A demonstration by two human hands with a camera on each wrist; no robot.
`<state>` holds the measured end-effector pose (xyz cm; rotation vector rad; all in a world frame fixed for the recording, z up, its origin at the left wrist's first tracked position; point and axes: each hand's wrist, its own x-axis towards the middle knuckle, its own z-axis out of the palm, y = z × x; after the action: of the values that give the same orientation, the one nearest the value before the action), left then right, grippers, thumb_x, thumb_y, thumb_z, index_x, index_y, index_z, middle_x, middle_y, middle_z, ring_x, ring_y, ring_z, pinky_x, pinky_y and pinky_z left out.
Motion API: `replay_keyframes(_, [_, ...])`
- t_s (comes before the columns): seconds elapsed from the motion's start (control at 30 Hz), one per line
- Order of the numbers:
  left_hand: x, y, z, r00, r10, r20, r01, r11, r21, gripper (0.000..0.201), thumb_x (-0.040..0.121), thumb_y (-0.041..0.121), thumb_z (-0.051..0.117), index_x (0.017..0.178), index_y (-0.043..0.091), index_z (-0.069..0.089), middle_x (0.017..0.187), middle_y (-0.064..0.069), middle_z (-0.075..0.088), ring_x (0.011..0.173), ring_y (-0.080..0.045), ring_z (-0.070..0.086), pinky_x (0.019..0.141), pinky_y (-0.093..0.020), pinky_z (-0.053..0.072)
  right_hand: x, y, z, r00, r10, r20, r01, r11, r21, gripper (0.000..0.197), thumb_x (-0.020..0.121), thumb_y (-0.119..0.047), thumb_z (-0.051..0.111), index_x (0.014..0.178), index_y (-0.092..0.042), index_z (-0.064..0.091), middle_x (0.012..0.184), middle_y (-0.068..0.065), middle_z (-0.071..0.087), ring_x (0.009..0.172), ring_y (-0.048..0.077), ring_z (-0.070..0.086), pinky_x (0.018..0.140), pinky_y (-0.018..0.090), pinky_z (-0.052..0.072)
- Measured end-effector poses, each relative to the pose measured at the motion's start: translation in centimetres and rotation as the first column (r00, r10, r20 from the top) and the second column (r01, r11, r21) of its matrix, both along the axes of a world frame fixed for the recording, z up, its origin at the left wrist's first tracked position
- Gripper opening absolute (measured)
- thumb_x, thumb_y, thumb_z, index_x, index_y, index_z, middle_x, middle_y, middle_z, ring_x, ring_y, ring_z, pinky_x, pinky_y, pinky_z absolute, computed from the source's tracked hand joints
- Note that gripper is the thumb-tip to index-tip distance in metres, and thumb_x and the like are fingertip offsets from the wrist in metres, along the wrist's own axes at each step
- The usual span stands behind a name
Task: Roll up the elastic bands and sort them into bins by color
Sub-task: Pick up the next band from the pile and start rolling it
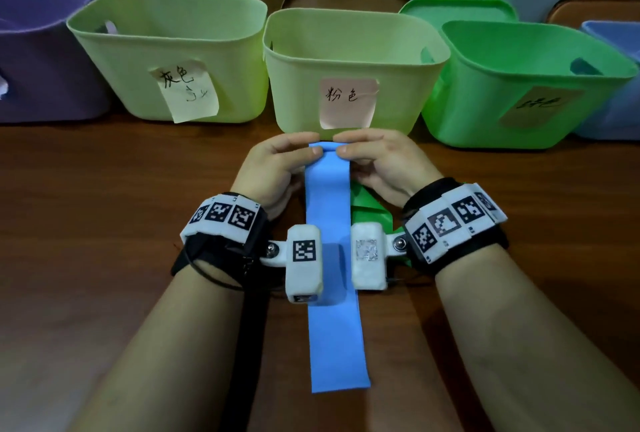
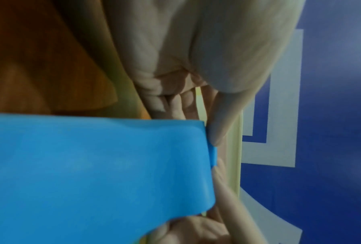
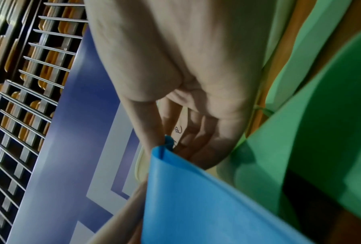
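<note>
At the middle of the desk, just in front of the bins, the left hand and the right hand each pinch the far end of one blue elastic band between thumb and forefinger, fingertips nearly meeting over a small turned-over fold at that end. The rest of the blue band lies flat, running back between the two wrists toward the person. Under the right hand and beside the blue band lies one green elastic band, partly hidden by the wrist. Behind the hands stand three bins with paper labels: a pale green bin at the left, a second pale green bin directly beyond the fingertips, and a brighter green bin at the right. A purple bin sits at the far left edge and a light blue bin at the far right. The two pale green bins show bare inner walls; their floors and the contents of the others cannot be seen.
</note>
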<state>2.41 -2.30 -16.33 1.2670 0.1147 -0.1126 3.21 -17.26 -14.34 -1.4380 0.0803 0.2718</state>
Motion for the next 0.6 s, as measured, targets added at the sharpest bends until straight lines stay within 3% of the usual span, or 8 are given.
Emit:
replay_keyframes(0.07, [0.29,-0.04,0.07,1.000,-0.002,0.006,0.002,1.000,0.010,0.010,0.090,0.001,0.057,0.089,0.010,0.062,0.051,0.006,0.061,0.045,-0.004,0.055,0.054,-0.019,0.045,0.42,-0.14,-0.26,1.000,0.002,0.019,-0.003,1.000,0.021,0.022,0.083,0.011,0.056,0.084,-0.008,0.065,0.059,-0.001,0.067,0.057,0.008,0.062,0.075,0.028,0.046])
replay_keyframes(0.13, [0.29,-0.01,0.11,1.000,-0.002,0.011,0.002,1.000,0.030,0.015,0.090,0.006,0.058,0.077,0.010,0.065,0.052,0.003,0.061,0.049,-0.008,0.057,0.049,-0.019,0.043,0.44,-0.12,-0.31,0.999,0.007,0.040,-0.008,1.000,0.026,0.021,0.084,0.012,0.054,0.085,-0.007,0.064,0.053,-0.003,0.064,0.051,0.005,0.060,0.069,0.024,0.046])
replay_keyframes(0.23, [0.45,0.04,-0.10,0.999,0.030,0.015,-0.031,0.998,0.049,0.026,0.087,0.005,0.062,0.064,0.012,0.072,0.051,0.000,0.057,0.053,-0.016,0.049,0.057,-0.026,0.037,0.41,-0.08,-0.44,0.997,0.006,0.072,-0.009,0.999,0.039,0.019,0.085,0.008,0.057,0.090,-0.008,0.065,0.065,0.001,0.069,0.062,0.010,0.064,0.072,0.026,0.053])
replay_keyframes(0.3, [0.31,-0.10,-0.02,0.998,0.062,0.013,-0.062,0.998,0.026,0.016,0.087,0.001,0.062,0.076,0.009,0.069,0.048,0.002,0.058,0.047,-0.013,0.052,0.052,-0.022,0.042,0.32,-0.22,-0.59,0.998,0.010,0.063,-0.014,0.998,0.057,0.013,0.089,-0.003,0.058,0.097,-0.011,0.065,0.082,0.006,0.071,0.076,0.018,0.066,0.078,0.031,0.054])
replay_keyframes(0.37, [0.13,-0.18,0.24,0.996,0.087,0.032,-0.088,0.996,0.010,0.008,0.085,-0.002,0.063,0.086,0.005,0.066,0.056,-0.002,0.064,0.049,-0.012,0.059,0.052,-0.021,0.050,0.20,-0.20,-0.58,0.998,0.024,0.055,-0.027,0.998,0.060,0.011,0.091,-0.012,0.058,0.098,-0.009,0.066,0.088,0.009,0.071,0.080,0.020,0.066,0.079,0.031,0.054])
replay_keyframes(0.43, [0.00,-0.24,0.29,0.994,0.097,0.059,-0.097,0.995,0.006,0.011,0.085,-0.003,0.063,0.089,0.005,0.067,0.065,-0.006,0.067,0.054,-0.014,0.062,0.057,-0.024,0.053,0.19,-0.22,-0.60,0.997,0.019,0.078,-0.024,0.998,0.060,0.011,0.091,-0.010,0.058,0.097,-0.006,0.066,0.087,0.009,0.071,0.078,0.018,0.067,0.078,0.030,0.054])
replay_keyframes(0.6, [-0.38,-0.41,0.20,0.995,0.065,0.071,-0.067,0.998,0.021,0.006,0.088,0.004,0.062,0.088,0.005,0.068,0.063,-0.007,0.067,0.052,-0.015,0.059,0.052,-0.023,0.047,0.09,-0.30,-0.50,0.989,0.011,0.146,-0.019,0.999,0.050,0.013,0.088,0.001,0.058,0.089,-0.009,0.067,0.073,0.001,0.071,0.070,0.011,0.067,0.069,0.021,0.052])
